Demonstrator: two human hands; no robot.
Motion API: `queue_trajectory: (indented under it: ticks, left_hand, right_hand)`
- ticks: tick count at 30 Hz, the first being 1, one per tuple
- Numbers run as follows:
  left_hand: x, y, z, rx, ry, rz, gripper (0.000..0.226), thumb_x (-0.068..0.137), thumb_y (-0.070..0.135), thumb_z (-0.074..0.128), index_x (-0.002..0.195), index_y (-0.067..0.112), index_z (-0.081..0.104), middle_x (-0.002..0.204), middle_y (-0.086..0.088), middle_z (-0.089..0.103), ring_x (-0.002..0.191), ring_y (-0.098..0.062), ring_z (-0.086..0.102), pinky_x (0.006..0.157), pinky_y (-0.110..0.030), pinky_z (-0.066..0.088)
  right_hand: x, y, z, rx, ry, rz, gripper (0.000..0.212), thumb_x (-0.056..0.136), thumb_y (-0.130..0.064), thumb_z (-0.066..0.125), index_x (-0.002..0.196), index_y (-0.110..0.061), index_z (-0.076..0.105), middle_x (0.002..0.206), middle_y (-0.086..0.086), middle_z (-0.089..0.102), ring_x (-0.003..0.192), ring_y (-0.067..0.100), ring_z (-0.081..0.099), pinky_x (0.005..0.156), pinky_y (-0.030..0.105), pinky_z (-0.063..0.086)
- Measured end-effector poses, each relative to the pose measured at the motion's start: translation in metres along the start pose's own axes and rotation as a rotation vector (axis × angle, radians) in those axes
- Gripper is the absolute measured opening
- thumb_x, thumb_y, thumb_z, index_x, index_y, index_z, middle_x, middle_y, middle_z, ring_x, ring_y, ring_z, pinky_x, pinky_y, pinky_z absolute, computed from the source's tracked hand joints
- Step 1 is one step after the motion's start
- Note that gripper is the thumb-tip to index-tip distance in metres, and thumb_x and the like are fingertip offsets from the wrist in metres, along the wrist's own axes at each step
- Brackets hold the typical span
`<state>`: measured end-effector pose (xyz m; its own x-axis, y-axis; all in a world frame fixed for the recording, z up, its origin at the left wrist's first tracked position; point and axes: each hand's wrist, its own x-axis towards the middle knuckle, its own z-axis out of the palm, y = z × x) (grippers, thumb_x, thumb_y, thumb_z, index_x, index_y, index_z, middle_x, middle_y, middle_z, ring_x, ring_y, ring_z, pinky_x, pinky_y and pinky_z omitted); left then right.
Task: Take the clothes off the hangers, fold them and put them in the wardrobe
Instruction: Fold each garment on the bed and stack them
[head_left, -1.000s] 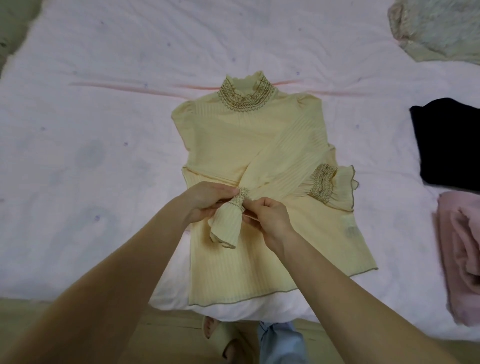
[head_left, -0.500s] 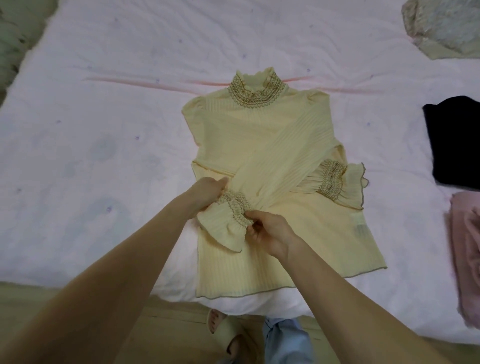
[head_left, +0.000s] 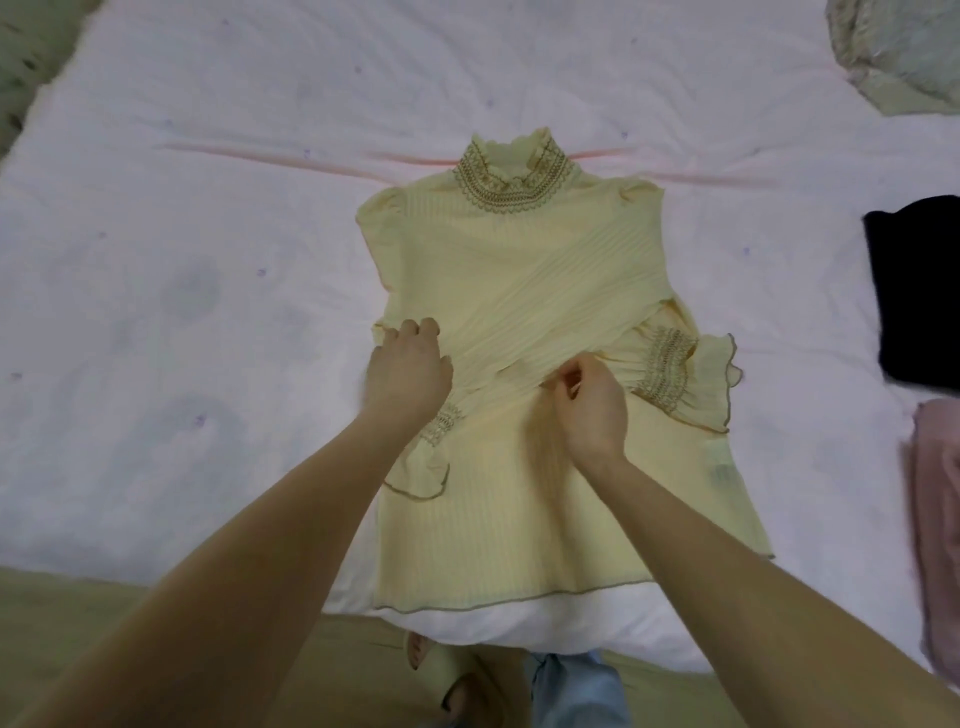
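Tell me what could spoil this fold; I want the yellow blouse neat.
The pale yellow pleated blouse has its hem hanging past the edge of the white bed, so it may slide off. The ruffled cuff sticks out past the side and could crease. The right hand pinches fabric that may bunch.

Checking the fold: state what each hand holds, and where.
Right hand pinches the pale yellow pleated blouse at its folded-over sleeve, mid-body. Left hand rests on the blouse's left edge; grip unclear.
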<state>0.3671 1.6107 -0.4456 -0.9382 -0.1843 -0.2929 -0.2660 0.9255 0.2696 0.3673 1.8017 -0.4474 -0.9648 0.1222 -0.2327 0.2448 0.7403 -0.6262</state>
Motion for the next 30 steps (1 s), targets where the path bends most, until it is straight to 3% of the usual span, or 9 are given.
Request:
queue_trajectory:
  ticks: [5,7,9,12,16,23,25,27,30]
  left_hand:
    - [0.037,0.042,0.006,-0.112,0.029,0.136,0.032,0.098,0.021,0.046,0.129,0.016,0.054,0.125,-0.006,0.056,0.114,-0.026,0.047,0.092,-0.038,0.040]
    - [0.052,0.062,0.009,-0.110,0.015,0.255,0.031,0.100,0.020,0.045,0.128,0.021,0.060,0.133,-0.002,0.055,0.121,-0.024,0.044,0.096,-0.035,0.036]
    - [0.068,0.084,0.014,-0.069,-0.060,0.319,0.035,0.101,0.024,0.044,0.134,0.025,0.056,0.146,0.000,0.045,0.133,-0.022,0.035,0.107,-0.034,0.029]
    - [0.092,0.112,0.024,0.103,-0.212,0.360,0.052,0.101,0.038,0.041,0.150,0.027,0.029,0.161,-0.003,0.016,0.148,-0.025,0.011,0.120,-0.040,0.010]
    - [0.109,0.136,0.039,0.284,-0.327,0.412,0.088,0.090,0.065,0.041,0.154,0.023,-0.002,0.162,-0.004,-0.010,0.148,-0.027,-0.014,0.120,-0.046,-0.007]
    - [0.115,0.159,0.061,0.336,-0.363,0.327,0.129,0.067,0.087,0.047,0.150,0.018,-0.023,0.156,-0.003,-0.029,0.145,-0.025,-0.025,0.118,-0.050,-0.011]
    - [0.115,0.158,0.063,0.348,-0.371,0.295,0.135,0.061,0.092,0.045,0.148,0.016,-0.027,0.155,-0.003,-0.033,0.144,-0.024,-0.028,0.117,-0.051,-0.012]
    - [0.115,0.159,0.062,0.323,-0.346,0.302,0.136,0.060,0.093,0.043,0.148,0.016,-0.026,0.155,-0.004,-0.032,0.144,-0.024,-0.027,0.117,-0.049,-0.013]
    - [0.115,0.153,0.062,0.270,-0.248,0.344,0.127,0.065,0.092,0.038,0.150,0.019,-0.022,0.157,-0.003,-0.028,0.145,-0.022,-0.026,0.118,-0.048,-0.013]
  right_hand:
    - [0.079,0.027,-0.048,-0.404,0.025,-0.295,0.035,0.076,0.009,0.045,0.105,-0.005,0.058,0.112,0.012,0.052,0.103,0.030,0.046,0.071,0.042,0.044]
    - [0.110,0.039,-0.066,-0.531,-0.003,-0.364,0.046,0.072,0.014,0.043,0.111,-0.004,0.057,0.117,0.014,0.051,0.105,0.031,0.044,0.072,0.039,0.040]
    - [0.137,0.050,-0.080,-0.650,-0.085,-0.434,0.044,0.075,0.013,0.044,0.113,-0.006,0.056,0.118,0.012,0.051,0.105,0.031,0.044,0.072,0.034,0.034]
    - [0.169,0.065,-0.094,-0.781,-0.303,-0.550,0.023,0.086,-0.001,0.047,0.106,-0.011,0.055,0.105,0.008,0.052,0.099,0.025,0.047,0.067,0.030,0.028]
    - [0.191,0.084,-0.111,-0.747,-0.400,-0.605,0.011,0.088,-0.011,0.056,0.098,-0.013,0.055,0.093,0.004,0.049,0.090,0.021,0.049,0.064,0.029,0.026]
    - [0.207,0.100,-0.135,-0.765,-0.404,-0.454,0.028,0.084,-0.004,0.053,0.111,-0.012,0.056,0.105,0.006,0.052,0.102,0.023,0.048,0.066,0.027,0.027]
    - [0.210,0.097,-0.128,-0.783,-0.412,-0.453,0.027,0.085,-0.002,0.050,0.108,-0.012,0.057,0.106,0.006,0.053,0.104,0.023,0.048,0.069,0.026,0.027]
    - [0.211,0.092,-0.120,-0.755,-0.322,-0.493,0.024,0.081,-0.002,0.052,0.102,-0.010,0.058,0.107,0.007,0.052,0.103,0.027,0.048,0.072,0.028,0.030]
    - [0.209,0.085,-0.104,-0.498,-0.177,-0.510,0.029,0.084,-0.008,0.056,0.112,-0.006,0.055,0.124,0.013,0.050,0.112,0.034,0.047,0.085,0.038,0.041]
